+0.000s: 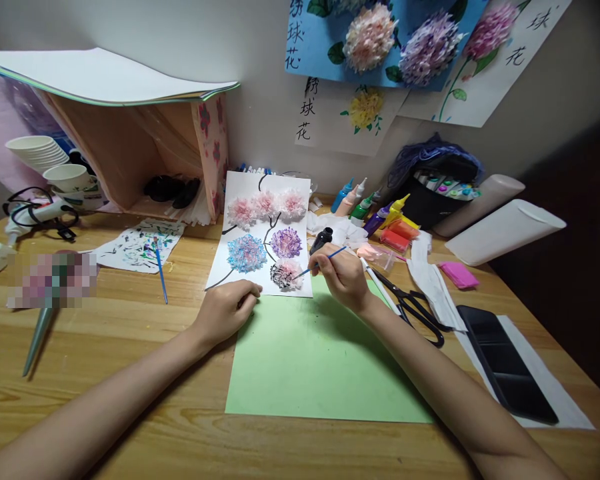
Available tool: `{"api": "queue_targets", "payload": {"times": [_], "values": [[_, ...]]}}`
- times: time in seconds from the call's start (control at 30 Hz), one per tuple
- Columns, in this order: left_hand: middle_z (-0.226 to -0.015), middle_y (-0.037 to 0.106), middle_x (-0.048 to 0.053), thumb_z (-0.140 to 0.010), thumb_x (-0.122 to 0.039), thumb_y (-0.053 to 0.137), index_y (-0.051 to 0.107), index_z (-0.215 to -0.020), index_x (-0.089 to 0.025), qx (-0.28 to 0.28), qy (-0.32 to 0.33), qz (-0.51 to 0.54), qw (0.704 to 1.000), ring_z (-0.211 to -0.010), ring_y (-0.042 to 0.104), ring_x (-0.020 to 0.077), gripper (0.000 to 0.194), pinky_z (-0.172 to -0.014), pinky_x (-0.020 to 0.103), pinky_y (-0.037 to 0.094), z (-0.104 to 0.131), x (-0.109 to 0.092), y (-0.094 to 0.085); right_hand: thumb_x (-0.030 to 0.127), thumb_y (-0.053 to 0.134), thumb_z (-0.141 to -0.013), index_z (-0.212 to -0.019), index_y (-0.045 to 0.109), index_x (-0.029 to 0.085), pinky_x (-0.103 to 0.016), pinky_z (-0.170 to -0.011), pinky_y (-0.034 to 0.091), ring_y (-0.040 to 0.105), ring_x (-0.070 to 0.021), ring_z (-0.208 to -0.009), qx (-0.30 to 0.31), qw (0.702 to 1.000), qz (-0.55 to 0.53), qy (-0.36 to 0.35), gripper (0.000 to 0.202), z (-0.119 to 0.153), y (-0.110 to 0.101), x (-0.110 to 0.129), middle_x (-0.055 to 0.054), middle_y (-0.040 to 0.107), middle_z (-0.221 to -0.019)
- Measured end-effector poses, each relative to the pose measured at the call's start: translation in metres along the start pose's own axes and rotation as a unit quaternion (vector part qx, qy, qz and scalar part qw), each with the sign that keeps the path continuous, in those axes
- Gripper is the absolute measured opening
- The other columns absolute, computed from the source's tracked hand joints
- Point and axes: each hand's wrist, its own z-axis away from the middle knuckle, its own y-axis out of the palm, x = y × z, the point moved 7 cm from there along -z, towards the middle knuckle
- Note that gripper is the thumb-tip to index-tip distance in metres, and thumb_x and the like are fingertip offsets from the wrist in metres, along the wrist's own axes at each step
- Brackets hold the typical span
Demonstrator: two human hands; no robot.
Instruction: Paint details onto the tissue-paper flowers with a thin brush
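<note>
My right hand point(344, 275) pinches a thin blue paintbrush point(337, 253). The brush tip meets a pink puffed flower point(286, 274), whose left side carries black strokes. This flower sits at the lower right of a white sheet point(220, 277) with black painted stems. Above it are a purple flower point(286, 243), a blue-pink flower point(247, 253) and several pink ones. My left hand point(226, 308) rests with curled fingers at the sheet's lower edge, and nothing shows in it. A small black bottle point(324, 237) stands just behind my right hand. Green paper point(320, 373) lies in front of the sheet.
Scissors point(415, 307), a black tray point(505, 367) and paint bottles point(363, 208) are on the right. On the left, a second brush point(161, 270) lies by paint-stained paper point(130, 248), near a cardboard box point(211, 157) and paper cups point(69, 179). Flower pictures point(320, 40) hang on the wall.
</note>
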Motion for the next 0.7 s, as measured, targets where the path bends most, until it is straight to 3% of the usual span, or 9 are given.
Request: {"api": "queue_targets", "payload": {"times": [0.7], "values": [[-0.093,0.072,-0.001,-0.083,-0.015,0.045,0.059,-0.079,-0.020,0.002,-0.007,0.002,1.000,-0.086,0.067,0.0147,0.016,-0.074,0.027,0.049,0.0009,0.0046,0.0019,0.019,0.038,-0.094,-0.072,0.055,0.018,-0.024,-0.059,0.044,0.055,-0.0111,-0.056,-0.027,0.999,0.008,0.021,0.028,-0.0008,-0.0048,-0.0053,-0.001,0.057,-0.059]]}}
